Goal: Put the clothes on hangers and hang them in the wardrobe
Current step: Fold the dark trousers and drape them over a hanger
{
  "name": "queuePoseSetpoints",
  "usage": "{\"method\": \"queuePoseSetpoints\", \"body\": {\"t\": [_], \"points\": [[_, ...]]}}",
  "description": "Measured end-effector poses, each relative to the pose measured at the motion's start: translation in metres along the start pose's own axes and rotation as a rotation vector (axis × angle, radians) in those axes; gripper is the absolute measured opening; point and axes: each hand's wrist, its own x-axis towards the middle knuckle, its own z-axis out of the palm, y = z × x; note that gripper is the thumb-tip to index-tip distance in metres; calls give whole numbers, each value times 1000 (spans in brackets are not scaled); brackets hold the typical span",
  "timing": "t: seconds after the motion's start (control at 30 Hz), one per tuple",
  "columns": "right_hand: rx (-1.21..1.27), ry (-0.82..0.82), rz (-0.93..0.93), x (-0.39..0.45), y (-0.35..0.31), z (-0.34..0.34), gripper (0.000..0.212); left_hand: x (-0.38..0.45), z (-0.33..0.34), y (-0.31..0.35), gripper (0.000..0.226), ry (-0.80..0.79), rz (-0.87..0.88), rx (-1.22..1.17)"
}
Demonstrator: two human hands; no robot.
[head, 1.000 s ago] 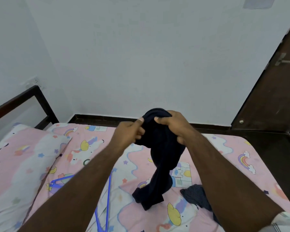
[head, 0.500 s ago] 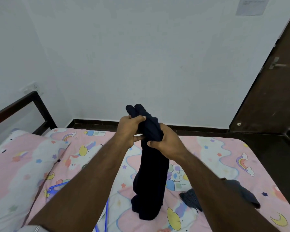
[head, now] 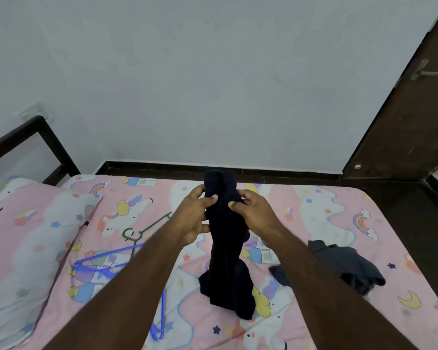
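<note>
A dark navy garment [head: 226,246] hangs bunched in front of me, its lower end touching the bed. My left hand [head: 194,215] grips its upper part from the left, thumb across the front. My right hand [head: 252,210] pinches it from the right at the same height. A green hanger [head: 147,227] lies on the bed to the left, partly behind my left forearm. Blue hangers [head: 99,263] lie nearer, also partly hidden by that arm. A grey garment [head: 349,266] lies crumpled on the bed to the right.
The bed [head: 314,203] has a pink cartoon-print sheet and a pillow [head: 23,248] at the left. A dark bed frame [head: 36,137] stands at the far left. A white wall is ahead, and a dark wooden door [head: 410,117] is at the right.
My hands have come level on the navy garment, one on each side of its top. The view has tilted down, so the hangers and the grey garment show more fully.
</note>
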Motion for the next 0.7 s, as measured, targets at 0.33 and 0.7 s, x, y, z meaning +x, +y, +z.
{"method": "queuePoseSetpoints", "body": {"t": [0.33,0.7], "points": [[-90,60,67,-2,27,18,52,1,4,-37,53,-136,34,216],[-17,151,52,11,8,18,29,13,-7,-40,26,40,166,93]]}}
